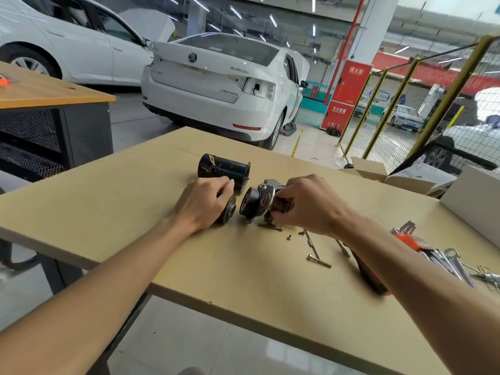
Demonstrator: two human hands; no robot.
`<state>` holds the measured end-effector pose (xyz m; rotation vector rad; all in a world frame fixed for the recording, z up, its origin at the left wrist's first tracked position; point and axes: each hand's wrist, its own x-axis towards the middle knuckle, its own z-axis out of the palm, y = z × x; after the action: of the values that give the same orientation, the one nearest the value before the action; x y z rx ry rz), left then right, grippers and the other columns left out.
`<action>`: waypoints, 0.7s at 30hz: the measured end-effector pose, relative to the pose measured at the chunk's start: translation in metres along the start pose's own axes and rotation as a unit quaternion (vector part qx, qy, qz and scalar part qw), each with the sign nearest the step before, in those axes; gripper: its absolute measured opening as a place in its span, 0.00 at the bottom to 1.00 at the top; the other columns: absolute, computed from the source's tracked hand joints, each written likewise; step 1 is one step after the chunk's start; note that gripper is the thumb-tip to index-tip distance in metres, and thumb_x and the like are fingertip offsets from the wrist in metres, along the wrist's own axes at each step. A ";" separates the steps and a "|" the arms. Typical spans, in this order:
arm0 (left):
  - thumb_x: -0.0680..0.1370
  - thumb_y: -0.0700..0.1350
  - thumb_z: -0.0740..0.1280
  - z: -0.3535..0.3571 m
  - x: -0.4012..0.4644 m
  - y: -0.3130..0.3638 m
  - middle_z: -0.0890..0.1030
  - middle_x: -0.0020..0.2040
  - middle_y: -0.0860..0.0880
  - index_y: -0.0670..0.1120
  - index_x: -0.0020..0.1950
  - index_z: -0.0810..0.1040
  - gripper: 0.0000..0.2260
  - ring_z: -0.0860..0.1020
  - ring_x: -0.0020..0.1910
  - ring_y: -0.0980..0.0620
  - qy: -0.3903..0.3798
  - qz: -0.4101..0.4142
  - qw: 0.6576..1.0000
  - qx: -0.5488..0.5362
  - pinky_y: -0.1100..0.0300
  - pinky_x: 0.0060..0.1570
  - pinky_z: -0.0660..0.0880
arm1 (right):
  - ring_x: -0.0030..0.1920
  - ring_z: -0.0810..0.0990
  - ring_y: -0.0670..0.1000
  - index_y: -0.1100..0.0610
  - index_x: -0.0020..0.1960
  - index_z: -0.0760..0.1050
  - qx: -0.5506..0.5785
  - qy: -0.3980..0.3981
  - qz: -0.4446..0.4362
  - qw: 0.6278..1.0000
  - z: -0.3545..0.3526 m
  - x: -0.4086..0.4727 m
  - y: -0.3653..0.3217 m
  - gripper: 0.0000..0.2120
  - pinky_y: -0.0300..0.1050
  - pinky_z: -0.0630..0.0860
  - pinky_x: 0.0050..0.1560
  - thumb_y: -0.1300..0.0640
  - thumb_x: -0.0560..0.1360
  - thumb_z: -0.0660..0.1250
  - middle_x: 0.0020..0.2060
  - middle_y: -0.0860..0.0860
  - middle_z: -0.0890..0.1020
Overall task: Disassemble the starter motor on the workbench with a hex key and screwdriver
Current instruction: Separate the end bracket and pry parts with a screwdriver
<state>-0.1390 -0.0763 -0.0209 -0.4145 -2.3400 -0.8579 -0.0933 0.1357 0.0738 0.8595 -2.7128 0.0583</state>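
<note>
head camera looks down at the starter motor, already in pieces near the middle of the workbench. my right hand is curled around the drive-end section, its dark round face turned toward my left. my left hand has its fingers bent around a small black end cap resting on the bench, just beside that face. the black cylindrical housing lies on its side just behind my left hand. long bolts and small screws are scattered in front of my right wrist. a red-handled screwdriver lies partly under my right forearm, and a hex key set with wrenches sits farther right. cardboard boxes stand at the bench's far edge, a white car beyond.
</note>
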 end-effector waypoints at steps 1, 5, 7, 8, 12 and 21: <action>0.84 0.49 0.57 0.002 0.000 0.004 0.79 0.41 0.50 0.44 0.45 0.79 0.15 0.76 0.40 0.51 -0.001 0.026 1.000 0.000 0.53 0.45 0.71 | 0.36 0.76 0.51 0.60 0.44 0.83 0.001 0.002 0.002 1.000 0.000 0.001 0.000 0.09 0.40 0.70 0.34 0.54 0.73 0.72 0.38 0.53 0.81; 0.82 0.60 0.50 0.002 -0.005 0.018 0.77 0.63 0.49 0.49 0.69 0.73 0.24 0.75 0.58 0.52 -0.063 0.087 0.993 -0.041 0.51 0.57 0.70 | 0.33 0.72 0.50 0.60 0.40 0.82 0.009 -0.004 0.007 1.000 0.000 0.003 -0.001 0.09 0.37 0.62 0.29 0.54 0.72 0.72 0.35 0.53 0.80; 0.77 0.68 0.49 0.003 -0.007 0.021 0.76 0.66 0.51 0.52 0.74 0.69 0.32 0.75 0.58 0.52 -0.088 0.119 0.989 -0.023 0.54 0.54 0.68 | 0.31 0.71 0.48 0.59 0.40 0.81 0.009 0.000 0.008 1.000 0.000 0.004 -0.001 0.09 0.36 0.60 0.28 0.52 0.71 0.73 0.35 0.53 0.80; 0.75 0.72 0.48 0.002 -0.008 0.021 0.76 0.66 0.51 0.53 0.75 0.67 0.36 0.76 0.57 0.51 -0.091 0.123 0.988 -0.008 0.54 0.54 0.68 | 0.30 0.70 0.47 0.59 0.40 0.81 0.009 0.002 0.008 1.000 0.001 0.004 -0.002 0.10 0.36 0.59 0.28 0.52 0.71 0.73 0.34 0.52 0.79; 0.71 0.78 0.44 -0.001 -0.008 0.028 0.79 0.55 0.51 0.52 0.74 0.70 0.43 0.72 0.46 0.54 -0.081 0.138 0.986 0.043 0.52 0.56 0.68 | 0.29 0.69 0.47 0.55 0.36 0.74 0.012 0.012 0.005 1.000 0.005 0.004 -0.005 0.11 0.37 0.63 0.28 0.52 0.72 0.73 0.29 0.48 0.74; 0.82 0.46 0.56 0.005 -0.008 0.036 0.77 0.37 0.44 0.39 0.43 0.78 0.17 0.73 0.36 0.43 0.107 0.211 0.969 0.073 0.49 0.37 0.70 | 0.36 0.74 0.55 0.58 0.41 0.73 0.037 0.040 -0.002 0.999 0.020 0.003 -0.014 0.11 0.48 0.73 0.37 0.52 0.71 0.71 0.38 0.53 0.76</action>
<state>-0.1178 -0.0471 -0.0120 -0.6910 -1.9956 -0.4957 -0.0935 0.1200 0.0547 0.8654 -2.6490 0.1883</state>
